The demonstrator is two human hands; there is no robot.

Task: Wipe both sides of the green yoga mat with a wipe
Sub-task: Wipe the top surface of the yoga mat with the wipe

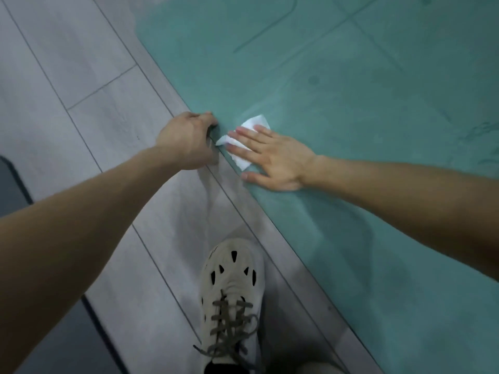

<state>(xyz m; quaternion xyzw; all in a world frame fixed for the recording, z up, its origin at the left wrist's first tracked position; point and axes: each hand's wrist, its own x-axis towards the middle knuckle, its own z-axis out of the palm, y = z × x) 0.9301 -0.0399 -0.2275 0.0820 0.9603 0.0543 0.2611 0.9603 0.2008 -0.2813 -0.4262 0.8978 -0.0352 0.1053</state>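
Note:
The green yoga mat (337, 109) lies flat on the floor and fills the right and upper part of the view. Its long edge runs diagonally from upper left to lower right. A white wipe (255, 122) lies on the mat close to that edge. My right hand (270, 155) presses flat on the wipe with straight, spread fingers. My left hand (189, 139) grips the mat's edge just left of the wipe, fingers curled round it.
Grey wood-look floor planks (81, 85) cover the left side. My foot in a cream perforated shoe (232, 292) with dark laces stands on the floor beside the mat's edge. A dark grey object (10, 182) shows at the far left.

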